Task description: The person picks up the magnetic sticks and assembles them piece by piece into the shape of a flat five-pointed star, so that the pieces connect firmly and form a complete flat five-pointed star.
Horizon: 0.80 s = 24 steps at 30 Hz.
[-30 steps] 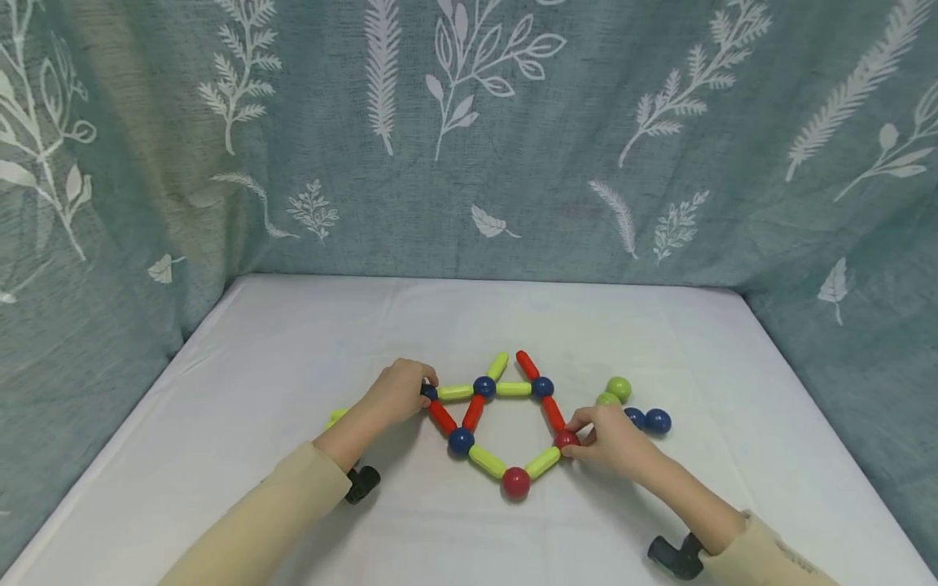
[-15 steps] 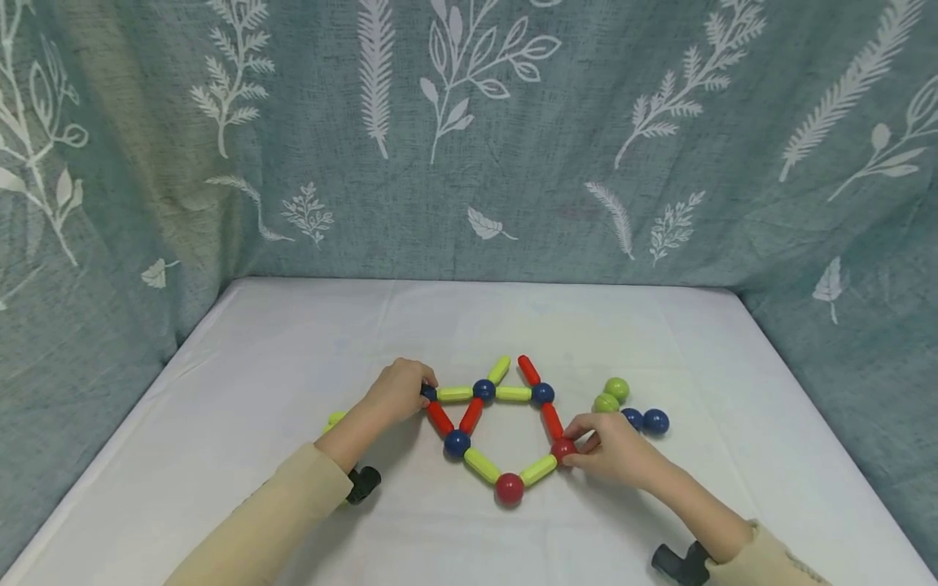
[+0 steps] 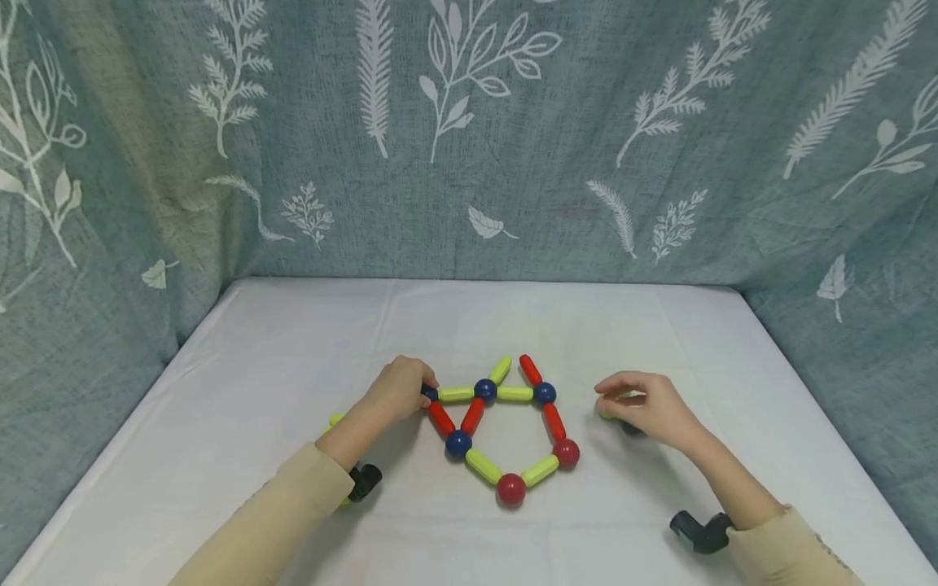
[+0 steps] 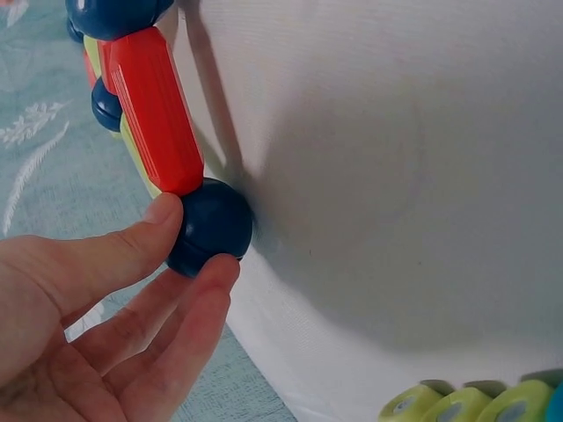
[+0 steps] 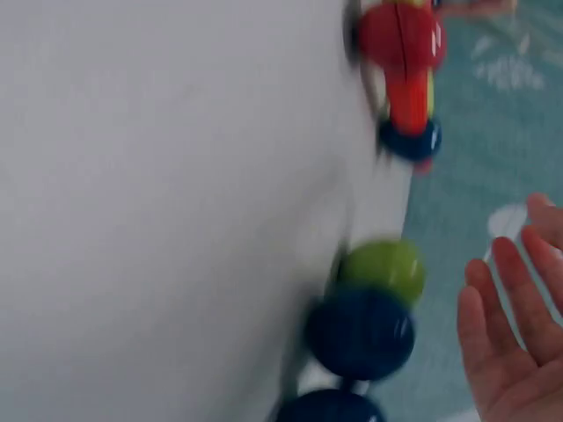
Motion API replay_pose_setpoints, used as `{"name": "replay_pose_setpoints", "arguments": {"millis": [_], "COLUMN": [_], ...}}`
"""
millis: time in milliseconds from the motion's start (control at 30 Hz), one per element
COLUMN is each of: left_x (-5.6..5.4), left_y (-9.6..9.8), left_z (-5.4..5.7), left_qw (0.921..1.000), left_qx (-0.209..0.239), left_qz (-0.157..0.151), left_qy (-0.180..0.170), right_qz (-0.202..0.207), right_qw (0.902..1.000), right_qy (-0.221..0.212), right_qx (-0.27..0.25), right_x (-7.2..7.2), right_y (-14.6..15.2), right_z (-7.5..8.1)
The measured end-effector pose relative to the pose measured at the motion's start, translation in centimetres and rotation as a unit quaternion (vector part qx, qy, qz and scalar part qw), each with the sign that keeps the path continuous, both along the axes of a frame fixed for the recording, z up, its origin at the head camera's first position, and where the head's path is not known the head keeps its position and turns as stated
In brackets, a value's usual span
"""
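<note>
My left hand (image 3: 398,391) pinches a blue ball (image 4: 211,227) between thumb and fingertips, at the left end of a magnetic ball-and-stick frame on the table. A red rod (image 4: 158,110) runs from that ball to another blue ball (image 3: 458,444). Yellow-green rods (image 3: 484,467) and red rods link more blue balls and two red balls (image 3: 510,490) into a triangle beside a five-sided ring. At the far side, a yellow-green rod (image 3: 501,370) and a red rod (image 3: 530,369) stick out with free ends. My right hand (image 3: 652,407), fingers loose and holding nothing, hovers by a green ball (image 5: 384,271) and blue balls (image 5: 359,332).
Several yellow-green rods (image 4: 519,404) lie beside my left forearm, partly hidden by it in the head view. White cloth (image 3: 308,325) covers the table, with a green-blue leaf-patterned curtain (image 3: 542,203) behind and at both sides.
My right hand has let go of the red ball at the ring's right corner and moved right, over the loose balls. My left hand stays on its blue ball.
</note>
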<state>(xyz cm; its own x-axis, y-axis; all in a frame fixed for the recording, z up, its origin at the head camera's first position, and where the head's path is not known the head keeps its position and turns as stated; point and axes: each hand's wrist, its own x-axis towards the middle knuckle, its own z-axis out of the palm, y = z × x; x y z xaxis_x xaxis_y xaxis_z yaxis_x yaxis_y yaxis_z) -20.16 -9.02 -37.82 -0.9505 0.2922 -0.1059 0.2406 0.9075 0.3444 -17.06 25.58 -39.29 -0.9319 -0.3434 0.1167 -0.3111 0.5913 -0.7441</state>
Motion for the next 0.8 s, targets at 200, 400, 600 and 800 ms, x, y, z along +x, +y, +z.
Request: {"name": "replay_pose_setpoints", "arguments": {"millis": [200,400,600,800], "left_x": [0.0,0.0,0.0,0.0], "left_y": [0.0,-0.1,-0.1,-0.1], "left_z": [0.0,-0.2,-0.3,-0.2], "left_qw": [1.0000,1.0000,1.0000,1.0000], "left_qx": [-0.002,0.000,-0.001,-0.003], "left_qz": [-0.003,-0.006,-0.006,-0.005], "left_qy": [0.001,0.007,-0.001,-0.001], "right_qz": [-0.006,0.000,0.019,0.048], "right_qw": [0.9995,0.9990,0.9966,0.9893], "right_qy": [-0.014,-0.044,-0.078,-0.138], "right_qx": [-0.027,-0.007,0.015,-0.002], "right_x": [-2.6,-4.3,-4.7,-4.9], "right_y": [2.3,3.5,4.2,4.8], "right_z": [-0.2,-0.9,-1.2,-1.4]}}
